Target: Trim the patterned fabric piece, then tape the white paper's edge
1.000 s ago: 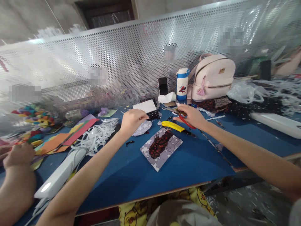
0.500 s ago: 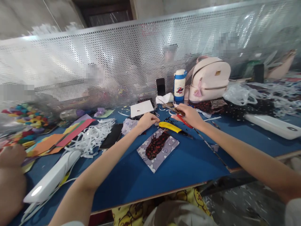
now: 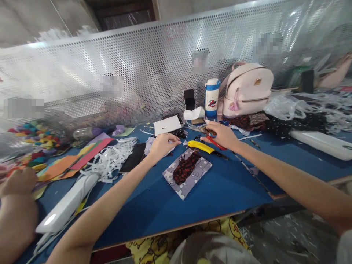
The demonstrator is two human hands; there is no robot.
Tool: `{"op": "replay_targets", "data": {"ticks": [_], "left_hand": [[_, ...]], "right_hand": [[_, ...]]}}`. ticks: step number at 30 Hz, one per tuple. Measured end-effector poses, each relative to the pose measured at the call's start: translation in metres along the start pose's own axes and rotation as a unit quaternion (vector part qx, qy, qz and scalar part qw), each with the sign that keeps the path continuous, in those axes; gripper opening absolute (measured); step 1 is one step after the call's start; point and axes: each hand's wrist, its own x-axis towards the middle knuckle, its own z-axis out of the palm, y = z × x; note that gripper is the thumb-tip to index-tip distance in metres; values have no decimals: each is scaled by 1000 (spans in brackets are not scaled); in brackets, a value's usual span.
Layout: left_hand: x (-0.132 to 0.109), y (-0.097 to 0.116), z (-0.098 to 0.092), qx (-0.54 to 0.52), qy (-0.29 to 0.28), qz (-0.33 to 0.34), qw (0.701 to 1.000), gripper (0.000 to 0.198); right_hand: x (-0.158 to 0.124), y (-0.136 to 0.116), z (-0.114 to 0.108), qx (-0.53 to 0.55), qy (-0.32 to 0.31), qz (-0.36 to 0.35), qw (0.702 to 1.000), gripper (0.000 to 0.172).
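Note:
My right hand [image 3: 221, 134] grips scissors with red handles [image 3: 216, 142], their blades pointing away to the upper left. To the left, my left hand [image 3: 161, 146] hovers over the table with thumb and forefinger drawn together. Whatever may be between those fingertips is too small to make out. Between the hands lies a yellow utility knife [image 3: 202, 147]. Below it is a lavender patterned fabric piece [image 3: 192, 178], with a dark red floral scrap [image 3: 184, 169] on top. Crumpled pale lavender cloth [image 3: 148, 145] shows partly behind my left hand.
A white card [image 3: 167, 125], phone [image 3: 189, 99], bottle [image 3: 212, 98] and pink backpack [image 3: 246, 91] stand along the back. At left are white paper strips [image 3: 108, 159], coloured sheets [image 3: 62, 167], a white lamp [image 3: 67, 203] and another person's arm [image 3: 18, 209].
My left hand has drawn back slightly left, away from the knife and scissors. My right hand still holds the scissors, whose blades have tilted. The view has shifted a little.

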Motion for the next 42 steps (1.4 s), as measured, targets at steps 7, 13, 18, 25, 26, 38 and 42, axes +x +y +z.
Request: {"op": "replay_targets", "data": {"ticks": [7, 13, 18, 25, 26, 38, 42], "left_hand": [[0, -7, -3, 8, 70, 45, 997, 24], [-10, -5, -7, 29, 108, 123, 986, 30], [-15, 0, 0, 82, 107, 176, 975, 27], [-17, 1, 9, 102, 109, 224, 963, 12], [-17, 1, 9, 102, 110, 231, 961, 12], [-19, 4, 7, 27, 154, 209, 965, 12], [-19, 6, 6, -13, 152, 165, 974, 8]], "right_hand": [[-3, 4, 7, -92, -30, -28, 995, 36], [-4, 8, 13, -104, -50, -45, 992, 33], [-4, 4, 13, -103, -70, -74, 989, 32], [-5, -6, 12, -85, -67, -111, 988, 37], [-5, -7, 13, -78, -66, -111, 989, 37], [-6, -6, 13, -46, -81, -82, 992, 37], [-6, -4, 12, -52, -80, -79, 992, 34]]}}
